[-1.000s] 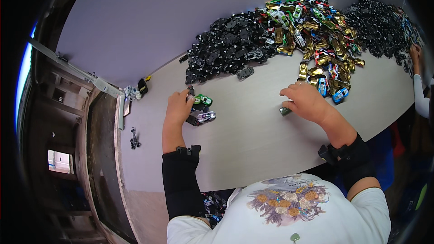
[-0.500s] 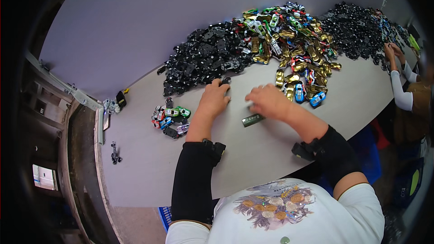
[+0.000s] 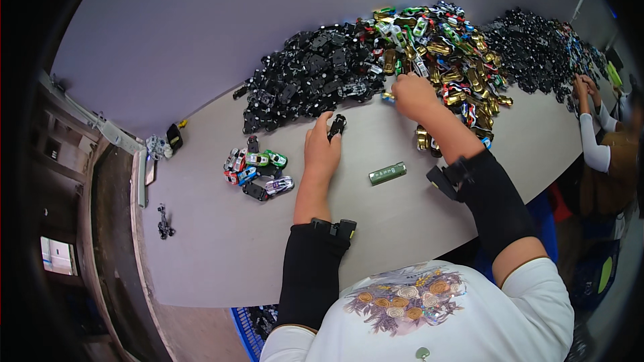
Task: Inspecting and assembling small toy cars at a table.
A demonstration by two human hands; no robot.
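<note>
Far left on the counter (image 3: 201, 255) there's a small dark bit (image 3: 164, 221) near the edge and a black gadget (image 3: 174, 137) further back, both sitting well away from the action. Next over is the little cluster of finished cars (image 3: 258, 174), red, blue, green and silver ones packed together, just left of the left hand (image 3: 322, 151). That hand has moved since a second ago: back then it was right on that cluster, now it's reached forward toward the black pile (image 3: 312, 80), and its fingertips are pinching a small black chassis (image 3: 337, 125) at the near edge of the heap, with the piece touching the counter. So the grip there is closed on that chassis, thumb on one side and fingers on the other. To the right lies a green car body (image 3: 387, 173), flat on the counter between the two forearms, not touched by anything; half a second ago the right hand was much closer to it. The right hand (image 3: 414, 94) has now gone up into the edge of the coloured pile (image 3: 443, 47) of gold, green and red bodies, fingers curled down into the pieces. Can't tell if its grip actually has one, the knuckles hide it. Way off at the right edge another person's hands (image 3: 582, 86) are working at a second dark pile (image 3: 537, 47).
</note>
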